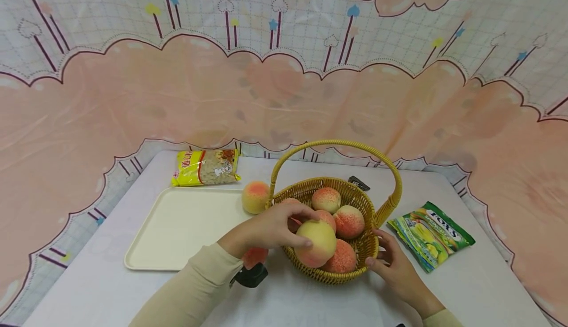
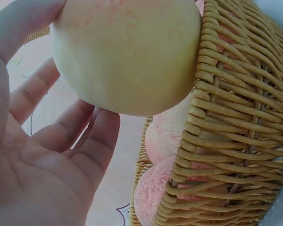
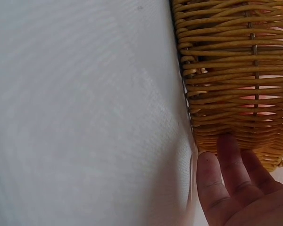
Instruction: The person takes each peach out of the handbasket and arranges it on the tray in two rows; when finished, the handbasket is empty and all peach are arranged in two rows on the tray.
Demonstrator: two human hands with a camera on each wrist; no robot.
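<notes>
My left hand (image 1: 281, 226) holds a yellow-and-pink peach (image 1: 317, 243) over the near left part of a wicker basket (image 1: 330, 278). In the left wrist view, this peach (image 2: 127, 56) overlaps the basket's rim, with thumb and fingers around its side. Several red-blushed peaches (image 1: 349, 222) lie inside the basket, some partly hidden by my left hand and the held peach. At the basket's right side, my right hand (image 1: 395, 263) touches the woven wall; the right wrist view has its fingers (image 3: 233, 165) fairly straight, tips against the wicker near the bottom.
A cream tray (image 1: 191, 223) lies left of the basket, with one peach (image 1: 256, 197) by its back right corner and another (image 1: 255, 257) partly behind my left wrist. A yellow pasta bag (image 1: 206, 167) lies behind the tray. To the right is a green candy bag (image 1: 432, 236). The basket's tall handle (image 1: 335, 143) arches above.
</notes>
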